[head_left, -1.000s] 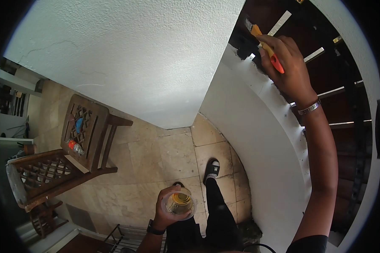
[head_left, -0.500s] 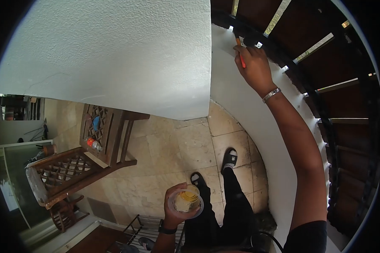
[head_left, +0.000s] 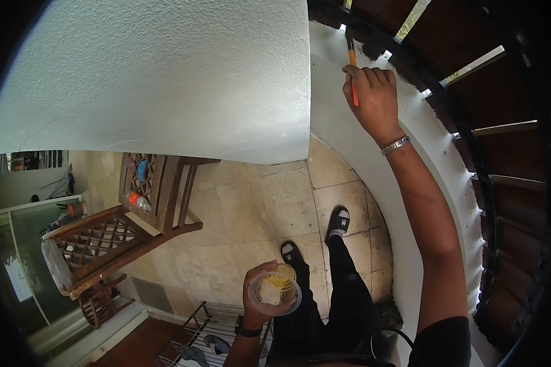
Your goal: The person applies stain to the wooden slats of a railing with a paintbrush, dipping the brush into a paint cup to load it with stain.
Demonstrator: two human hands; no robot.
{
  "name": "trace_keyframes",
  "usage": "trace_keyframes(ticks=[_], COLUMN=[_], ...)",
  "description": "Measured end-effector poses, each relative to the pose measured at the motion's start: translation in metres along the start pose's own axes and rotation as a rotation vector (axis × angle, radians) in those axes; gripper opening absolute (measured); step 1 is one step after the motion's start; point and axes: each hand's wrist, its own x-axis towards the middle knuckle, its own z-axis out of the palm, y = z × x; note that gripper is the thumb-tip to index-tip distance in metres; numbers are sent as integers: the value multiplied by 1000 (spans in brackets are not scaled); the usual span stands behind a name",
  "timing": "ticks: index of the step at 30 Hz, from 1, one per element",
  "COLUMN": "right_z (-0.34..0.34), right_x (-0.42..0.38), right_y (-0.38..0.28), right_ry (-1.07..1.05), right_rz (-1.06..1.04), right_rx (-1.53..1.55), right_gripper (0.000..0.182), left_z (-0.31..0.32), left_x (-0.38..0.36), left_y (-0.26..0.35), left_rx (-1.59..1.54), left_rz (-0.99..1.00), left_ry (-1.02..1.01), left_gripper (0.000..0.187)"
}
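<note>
My right hand (head_left: 375,101) is closed around a paintbrush (head_left: 352,56) with a yellow and red handle. Its dark bristles point up toward the bottom edge of the dark wooden slats (head_left: 419,70), near the top of the curved white wall (head_left: 333,92); whether they touch is hard to tell. Lower down, my left hand (head_left: 255,295) grips a clear plastic cup (head_left: 277,293) from its left side. Something yellowish shows inside the cup, though I cannot make out what it is.
A white textured wall (head_left: 165,79) juts in at upper left. Wooden lattice furniture (head_left: 104,248) stands on the tiled floor (head_left: 251,214) at left. A metal rack (head_left: 196,342) with footwear is at the bottom, and a glass door (head_left: 37,257) lies far left.
My right hand and the brush have shifted slightly right and down in view, and the brush stands more upright. The whole view has moved a little; both hands keep their hold.
</note>
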Motion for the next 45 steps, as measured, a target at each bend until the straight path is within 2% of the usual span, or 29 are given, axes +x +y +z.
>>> trace_keyframes(ticks=[3, 5, 9, 12, 17, 20, 24, 25, 29, 34, 37, 39, 41, 43, 45], right_z=[17, 17, -28, -52, -78, -102, -115, -111, -73, 21, 58, 63, 52, 24, -31], right_x=[4, 5, -22, -53, -69, -94, -103, -94, -32, 32, 56, 60, 48, 28, 3], right_y=[17, 20, -11, 1, 47, 39, 25, 21, -1, -4, 3, 3, -1, -7, -17], right_ry=[-38, 16, 48, 10, -72, -67, -39, -38, 7, 5, 12, 45, 35, 113, 82], right_rz=[-20, 62, 63, 53, 54, 144, 116, 116, -107, -93, -224, -70, -9, 125, 241], right_rx=[2, -66, -3, 66, -180, -268, -226, -225, 139, 173, 212, -35, -54, 11, 226], right_gripper=[16, 16, 18, 19, 17, 18, 21, 21, 20, 16, 17, 16, 15, 14, 14], left_z=[2, 0, -3, -7, -12, -13, -14, -13, -14, -12, -10, -7, -6, -4, -3], left_x=[1, 1, 3, 6, 1, 1, 4, 4, -1, -5, -9, -10, -9, -4, 1], left_y=[-1, 0, 1, 3, -7, -12, -6, -2, -5, -2, 2, -2, 1, 7, 13], left_rx=[-28, -43, 11, 27, 46, 52, 33, -1, 75, 120, 144, 150, 149, 112, 92], left_rz=[-10, 0, 78, 117, 83, 85, 78, 77, 134, 112, 107, 109, 106, 78, 111], left_ry=[34, 25, 5, -2, -14, -14, -41, -59, -46, -62, -43, -21, -12, -17, -10], left_gripper=[81, 81, 82, 83, 84, 85, 85, 85, 84, 84, 84, 83, 83, 80, 79])
